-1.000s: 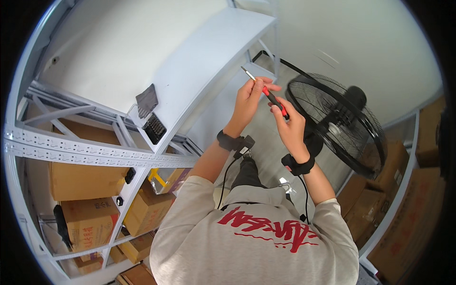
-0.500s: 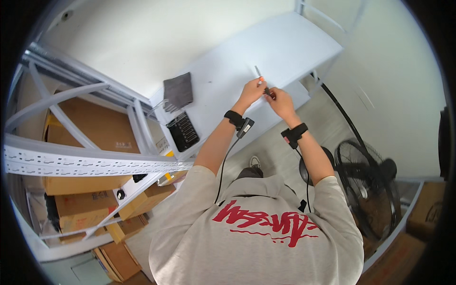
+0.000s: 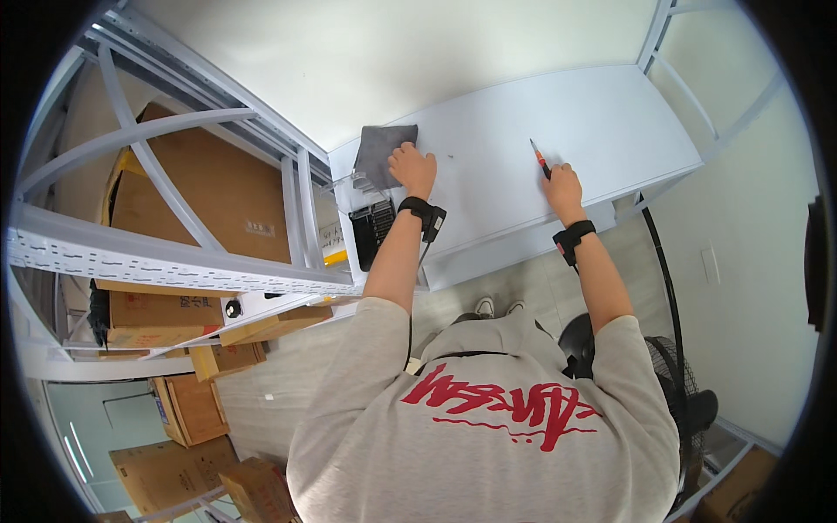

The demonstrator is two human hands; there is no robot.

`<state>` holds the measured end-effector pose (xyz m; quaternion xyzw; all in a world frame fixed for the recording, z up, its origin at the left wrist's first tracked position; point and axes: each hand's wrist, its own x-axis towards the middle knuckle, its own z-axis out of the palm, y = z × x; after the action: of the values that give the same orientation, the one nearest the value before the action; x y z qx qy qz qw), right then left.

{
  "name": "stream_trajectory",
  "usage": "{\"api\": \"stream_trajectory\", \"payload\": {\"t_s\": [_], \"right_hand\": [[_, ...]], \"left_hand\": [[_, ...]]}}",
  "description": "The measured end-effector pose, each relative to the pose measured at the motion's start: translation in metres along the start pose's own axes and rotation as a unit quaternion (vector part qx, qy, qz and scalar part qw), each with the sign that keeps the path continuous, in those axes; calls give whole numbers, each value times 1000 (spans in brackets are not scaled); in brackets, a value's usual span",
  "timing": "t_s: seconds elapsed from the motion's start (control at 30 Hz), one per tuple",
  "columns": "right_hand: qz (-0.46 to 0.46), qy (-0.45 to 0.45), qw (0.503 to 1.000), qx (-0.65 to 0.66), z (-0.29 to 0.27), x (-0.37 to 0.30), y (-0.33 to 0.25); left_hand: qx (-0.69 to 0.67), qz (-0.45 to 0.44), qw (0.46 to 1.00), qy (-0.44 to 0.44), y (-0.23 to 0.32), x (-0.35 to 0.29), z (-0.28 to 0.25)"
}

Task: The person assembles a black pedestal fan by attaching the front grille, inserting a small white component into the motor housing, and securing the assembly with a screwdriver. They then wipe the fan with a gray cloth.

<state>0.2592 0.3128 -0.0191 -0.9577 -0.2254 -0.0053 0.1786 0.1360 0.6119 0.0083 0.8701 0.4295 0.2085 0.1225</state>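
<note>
My left hand point(image 3: 413, 170) lies over the right edge of a dark grey cloth point(image 3: 373, 157), fingers apart and touching it. Whether they pinch the fabric is hard to see. Towards the table's right half, my right hand point(image 3: 563, 187) is closed round the rear end of a slim tool point(image 3: 540, 160) with a black and orange handle. Its thin silver tip points away from me, and the exact kind of tip is too small to tell. Just below the cloth, an open black case point(image 3: 373, 228) holds several slim pieces in a row. A clear plastic piece point(image 3: 356, 181) sits between case and cloth.
The white table point(image 3: 488, 196) runs along the wall, with a tiny dark bit point(image 3: 450, 157) on it. White metal shelving point(image 3: 174, 257) with cardboard boxes point(image 3: 205, 200) stands at the left. A black fan point(image 3: 689, 392) is on the floor at the right.
My hands were together at the tool; now they are far apart. The left has moved left onto the cloth, while the right keeps the tool. The view has shifted too.
</note>
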Motion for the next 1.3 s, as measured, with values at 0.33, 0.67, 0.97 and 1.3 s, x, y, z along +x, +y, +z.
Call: {"api": "stream_trajectory", "payload": {"t_s": [0.33,0.67,0.97,1.3], "right_hand": [[-65,122,990,11,-18,-13,-8],[-164,114,962,185,-52,-18,-46],[-195,153,854,458,-143,-27,-101],[64,291,710,638,-153,-160,-41]], "left_hand": [[83,-66,994,17,-29,24,32],[48,-38,990,128,-28,53,16],[-632,103,751,-161,126,-7,-121],[-633,263,546,-481,194,-211,-85]]}}
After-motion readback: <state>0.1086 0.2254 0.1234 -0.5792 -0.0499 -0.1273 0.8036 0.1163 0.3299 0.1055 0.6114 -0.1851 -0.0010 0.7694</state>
